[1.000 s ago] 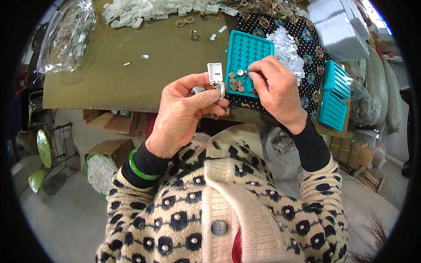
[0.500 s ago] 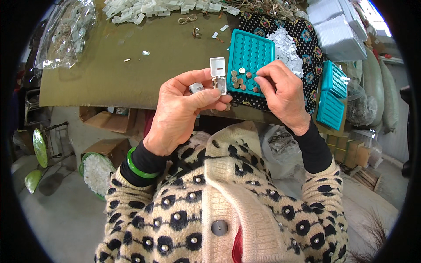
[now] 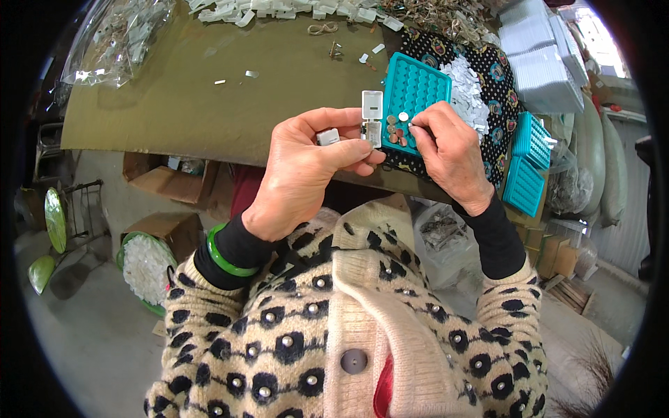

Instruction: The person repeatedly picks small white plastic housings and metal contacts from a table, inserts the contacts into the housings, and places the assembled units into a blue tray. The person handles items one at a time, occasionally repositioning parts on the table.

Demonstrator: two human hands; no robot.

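My left hand (image 3: 313,157) holds a small white hinged plastic case (image 3: 372,104) between thumb and fingers, its lid swung up and metal bits showing inside. A second small white plastic piece (image 3: 327,136) is tucked in the same hand. My right hand (image 3: 453,153) is pinched over the right side of a teal tray (image 3: 418,87) with round hollows; whatever sits in its fingertips is too small to name. Several small round metallic discs (image 3: 397,136), brownish and silvery, lie at the tray's near end, between my two hands.
White flat pieces (image 3: 468,94) are heaped on a dotted black cloth (image 3: 498,129) right of the tray. More teal trays (image 3: 524,184) and stacked white trays (image 3: 540,66) stand farther right. White plastic parts (image 3: 293,8) and a clear bag (image 3: 115,42) lie at the table's far side.
The whole view has shifted, with the table appearing farther right. My right hand has come left relative to the tray, closer to the case. The left hand still holds the case.
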